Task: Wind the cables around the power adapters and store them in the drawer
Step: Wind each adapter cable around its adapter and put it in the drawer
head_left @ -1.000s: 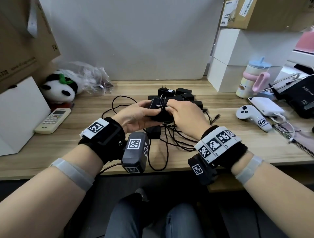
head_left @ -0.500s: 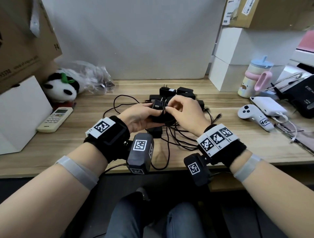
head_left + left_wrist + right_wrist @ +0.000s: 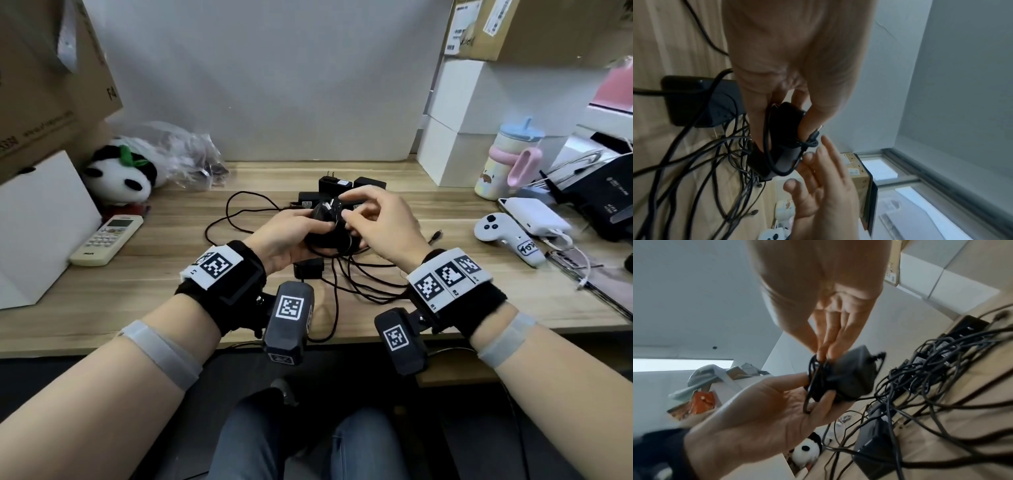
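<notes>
My left hand (image 3: pixel 303 228) grips a black power adapter (image 3: pixel 323 219) just above the wooden desk (image 3: pixel 154 291); its cable is wound round the body. In the right wrist view my right hand (image 3: pixel 823 356) pinches the wound cable (image 3: pixel 813 378) at the end of the adapter (image 3: pixel 851 378). The left wrist view shows the cable's plug tip (image 3: pixel 816 134) sticking out by my left thumb. Several more black adapters (image 3: pixel 335 185) lie behind my hands and one (image 3: pixel 308 269) lies under them, with their loose cables (image 3: pixel 363 284) tangled. No drawer is in view.
A panda plush (image 3: pixel 120 178), a remote (image 3: pixel 106 240) and a plastic bag (image 3: pixel 185 161) sit on the left. On the right are a white controller (image 3: pixel 507 236), a power bank (image 3: pixel 534 216), a cup (image 3: pixel 510 161) and white boxes (image 3: pixel 455 150).
My right hand has come off the top of the adapter to its right end, fingers now raised and pinching the cable. The left hand keeps its hold.
</notes>
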Motion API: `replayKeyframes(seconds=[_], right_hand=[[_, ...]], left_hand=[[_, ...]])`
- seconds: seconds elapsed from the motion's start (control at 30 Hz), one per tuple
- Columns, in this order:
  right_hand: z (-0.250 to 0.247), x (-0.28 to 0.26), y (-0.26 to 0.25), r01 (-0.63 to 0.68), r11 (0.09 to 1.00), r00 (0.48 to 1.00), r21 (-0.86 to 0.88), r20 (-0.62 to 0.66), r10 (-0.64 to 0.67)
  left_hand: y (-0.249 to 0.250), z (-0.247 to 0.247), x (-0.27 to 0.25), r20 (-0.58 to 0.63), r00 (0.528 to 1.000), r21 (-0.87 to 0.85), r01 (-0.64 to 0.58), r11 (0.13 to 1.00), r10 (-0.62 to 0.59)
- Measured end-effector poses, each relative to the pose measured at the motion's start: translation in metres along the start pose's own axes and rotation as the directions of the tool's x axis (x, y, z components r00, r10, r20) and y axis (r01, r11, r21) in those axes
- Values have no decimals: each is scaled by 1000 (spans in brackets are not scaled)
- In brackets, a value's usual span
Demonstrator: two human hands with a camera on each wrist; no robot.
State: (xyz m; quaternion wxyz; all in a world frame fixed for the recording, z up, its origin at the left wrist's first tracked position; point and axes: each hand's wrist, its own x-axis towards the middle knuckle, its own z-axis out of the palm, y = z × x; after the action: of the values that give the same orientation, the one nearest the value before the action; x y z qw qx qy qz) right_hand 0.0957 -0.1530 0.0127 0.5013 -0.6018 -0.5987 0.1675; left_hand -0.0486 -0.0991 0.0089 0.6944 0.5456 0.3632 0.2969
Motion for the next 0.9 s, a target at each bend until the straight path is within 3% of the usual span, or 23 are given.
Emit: replayKeyframes(seconds=[0.1,0.2,0.3,0.4,0.47,0.57,0.73,0.9], right_hand=[[2,0,-3,33,984,998,-173,59,-23],[-2,6,-4,6,925,990,-379,131,47],[-3,11,-5,13,896,981,-444,177,74],[-1,16,-2,-32,972,997,-233,64,48],[-6,18,-1,-113,992,993,-56,-40,110],[-14,19,4,-213,968,966,130,-118,228],[-14,19,9,-269,898,930,347,-150,337],[-18,22,15,-323,851,899,414,-148,413]], left_hand=[[-3,3,1,-17,999,134,-30,991,32],[-6,6,-2,-31,998,213,-42,976,50],[-6,7,-5,-13,999,213,-36,976,40],[-7,8,-6,-2,1000,175,-9,984,10],[-8,8,-7,7,1000,138,8,990,-9],[-11,6,-7,10,1000,48,28,998,-29],[-14,2,-7,18,1000,-3,19,1000,-19],[-10,7,-9,82,997,19,-7,1000,5]])
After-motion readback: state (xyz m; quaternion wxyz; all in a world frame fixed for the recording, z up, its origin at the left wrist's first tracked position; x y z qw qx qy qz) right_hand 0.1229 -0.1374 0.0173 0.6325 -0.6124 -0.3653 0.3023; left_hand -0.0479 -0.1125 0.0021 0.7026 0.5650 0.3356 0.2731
